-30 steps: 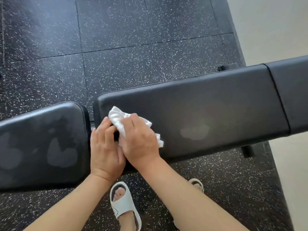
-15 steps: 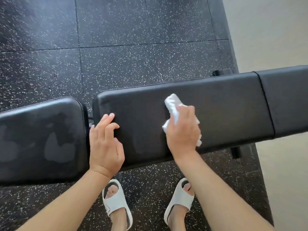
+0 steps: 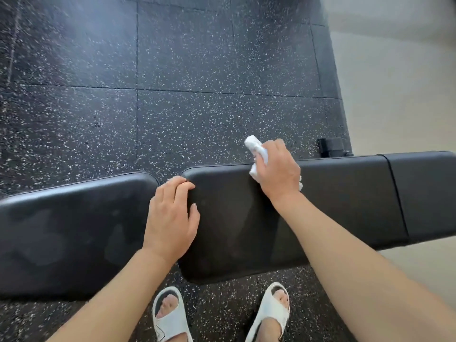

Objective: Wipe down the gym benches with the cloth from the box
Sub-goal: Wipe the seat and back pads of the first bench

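From the head view, the white cloth (image 3: 256, 156) is bunched in the right hand (image 3: 280, 170), whose fingers curl over it and press it down at the far edge of the long black pad (image 3: 333, 201) of the worktop. One wad of the cloth sticks out past the fingers toward the floor beyond the pad, and a small bit shows at the hand's right side. The left hand (image 3: 170, 218) holds nothing: it lies palm down with fingers loosely bent, across the gap between the long pad and the shorter seat pad (image 3: 69, 233), its fingertips at the long pad's far left corner. The two hands are well apart, the cloth only in the right.

Counted: one cloth, two hands, two pads in a line; a seam crosses the long pad near its right end. Dull patches show on the seat pad.

Around: black rubber floor (image 3: 172, 95) with white speckles, a pale floor strip on the right, a black frame foot (image 3: 332, 147) behind the worktop, and two feet in white sandals (image 3: 170, 317) below it. The right forearm covers part of the long pad's near side.
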